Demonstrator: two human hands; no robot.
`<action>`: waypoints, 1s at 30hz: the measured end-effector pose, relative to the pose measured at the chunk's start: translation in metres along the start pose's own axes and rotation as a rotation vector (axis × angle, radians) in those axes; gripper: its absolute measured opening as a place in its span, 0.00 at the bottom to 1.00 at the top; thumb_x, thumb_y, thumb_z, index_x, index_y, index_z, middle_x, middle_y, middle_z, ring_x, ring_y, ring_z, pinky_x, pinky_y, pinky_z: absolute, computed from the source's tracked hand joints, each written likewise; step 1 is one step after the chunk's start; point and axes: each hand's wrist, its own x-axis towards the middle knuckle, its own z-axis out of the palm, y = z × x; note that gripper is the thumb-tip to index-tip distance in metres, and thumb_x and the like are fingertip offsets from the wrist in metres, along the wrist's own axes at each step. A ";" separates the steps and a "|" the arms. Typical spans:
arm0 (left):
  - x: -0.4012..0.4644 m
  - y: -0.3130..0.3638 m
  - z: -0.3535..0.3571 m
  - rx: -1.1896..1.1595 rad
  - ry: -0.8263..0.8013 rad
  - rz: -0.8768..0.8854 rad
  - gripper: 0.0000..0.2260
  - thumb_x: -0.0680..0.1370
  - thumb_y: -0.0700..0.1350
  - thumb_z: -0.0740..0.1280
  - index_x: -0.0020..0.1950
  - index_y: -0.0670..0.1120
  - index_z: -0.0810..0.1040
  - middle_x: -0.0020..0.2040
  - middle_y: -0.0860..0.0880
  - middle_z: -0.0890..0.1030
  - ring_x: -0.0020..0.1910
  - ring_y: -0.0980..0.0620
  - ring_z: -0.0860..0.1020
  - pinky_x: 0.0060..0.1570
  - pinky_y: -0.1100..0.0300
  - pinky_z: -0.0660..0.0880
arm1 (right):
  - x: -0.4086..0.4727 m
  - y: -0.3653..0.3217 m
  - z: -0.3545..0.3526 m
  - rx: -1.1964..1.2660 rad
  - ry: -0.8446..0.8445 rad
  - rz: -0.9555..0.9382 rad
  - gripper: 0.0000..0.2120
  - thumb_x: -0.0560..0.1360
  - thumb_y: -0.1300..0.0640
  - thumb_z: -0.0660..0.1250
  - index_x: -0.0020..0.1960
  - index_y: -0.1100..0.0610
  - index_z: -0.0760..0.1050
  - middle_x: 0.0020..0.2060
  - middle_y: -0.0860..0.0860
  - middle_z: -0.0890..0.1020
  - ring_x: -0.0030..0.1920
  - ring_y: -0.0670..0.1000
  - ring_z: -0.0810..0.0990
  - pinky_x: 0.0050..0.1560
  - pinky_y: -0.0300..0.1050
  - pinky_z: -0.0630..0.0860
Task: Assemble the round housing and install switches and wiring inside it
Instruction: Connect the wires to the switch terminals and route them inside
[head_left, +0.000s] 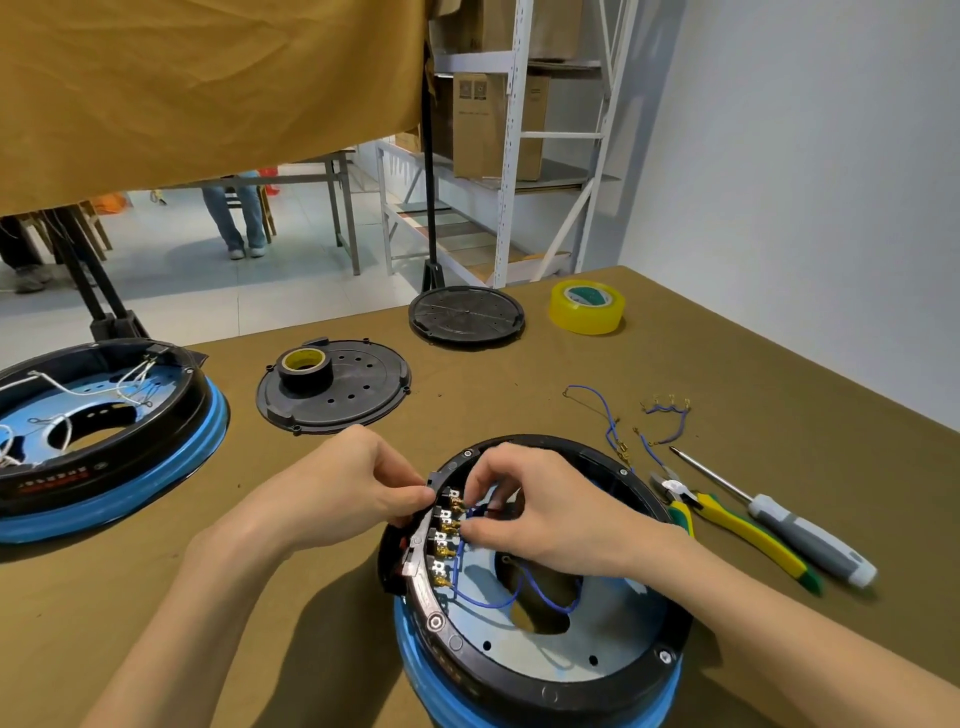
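Note:
A round black housing (545, 686) on a blue base stands in front of me, open side up. Several black switches (444, 543) with brass terminals line its inner left wall, and blue wires (483, 603) loop from them across the grey floor plate. My left hand (358, 478) grips the housing's left rim beside the top switch. My right hand (535, 506) reaches inside and pinches a blue wire end at the upper switch terminals. Loose blue wires (623, 421) with brass connectors lie on the table to the right.
A second blue-and-black housing (104, 441) with white wires sits at the left. Two black round covers (353, 400) (467, 314) lie behind, one carrying a black tape roll (306, 369). Yellow tape (587, 306), pliers (727, 525) and a screwdriver (795, 530) lie at the right.

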 end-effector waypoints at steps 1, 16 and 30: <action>0.001 0.000 0.001 0.006 0.011 0.000 0.06 0.80 0.53 0.71 0.47 0.56 0.88 0.41 0.60 0.87 0.42 0.64 0.84 0.46 0.61 0.81 | -0.002 -0.001 0.000 -0.041 -0.025 -0.019 0.08 0.73 0.49 0.77 0.49 0.49 0.81 0.49 0.45 0.79 0.47 0.46 0.80 0.50 0.46 0.79; -0.003 0.006 0.008 -0.073 0.016 -0.052 0.08 0.81 0.50 0.70 0.51 0.51 0.89 0.42 0.55 0.88 0.41 0.58 0.86 0.51 0.53 0.84 | 0.001 0.003 0.000 -0.142 -0.037 -0.096 0.05 0.78 0.49 0.72 0.49 0.51 0.83 0.49 0.42 0.80 0.51 0.46 0.79 0.56 0.53 0.76; -0.001 0.006 0.009 -0.037 0.124 -0.080 0.05 0.78 0.52 0.74 0.47 0.53 0.88 0.37 0.58 0.86 0.36 0.61 0.84 0.41 0.61 0.82 | 0.000 0.004 0.005 -0.189 -0.017 -0.103 0.05 0.79 0.48 0.70 0.50 0.49 0.80 0.50 0.42 0.78 0.51 0.46 0.77 0.54 0.53 0.76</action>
